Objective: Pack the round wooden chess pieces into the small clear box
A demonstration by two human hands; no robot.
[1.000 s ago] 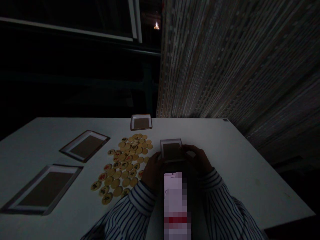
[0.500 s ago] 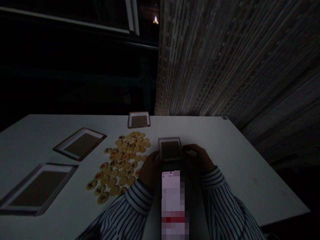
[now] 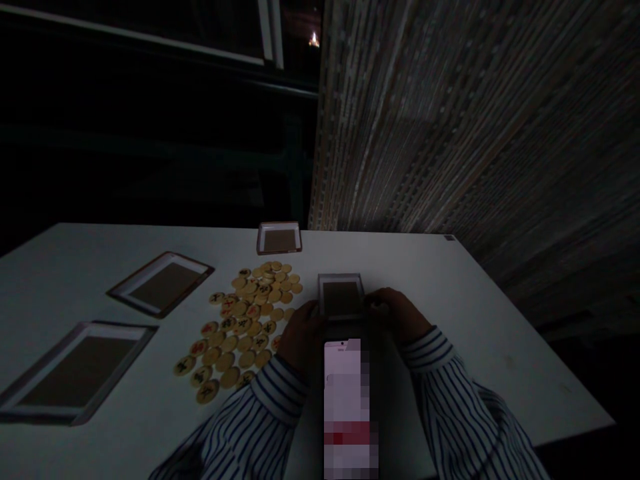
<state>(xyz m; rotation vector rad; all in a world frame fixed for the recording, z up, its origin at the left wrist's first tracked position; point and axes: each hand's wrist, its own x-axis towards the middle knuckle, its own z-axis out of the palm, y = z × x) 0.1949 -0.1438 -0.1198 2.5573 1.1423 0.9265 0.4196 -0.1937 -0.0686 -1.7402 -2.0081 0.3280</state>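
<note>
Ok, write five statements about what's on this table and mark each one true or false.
1. The left hand and right hand are at either side of the small box. True.
2. The round pieces lie right of that box. False: they lie left of it.
3. The pieces sit inside a tray. False: they lie loose on the white table.
4. Left of the pieces lie a near tray and a farther tray. True.
5. A small tray sits at the table's far edge. True.
</note>
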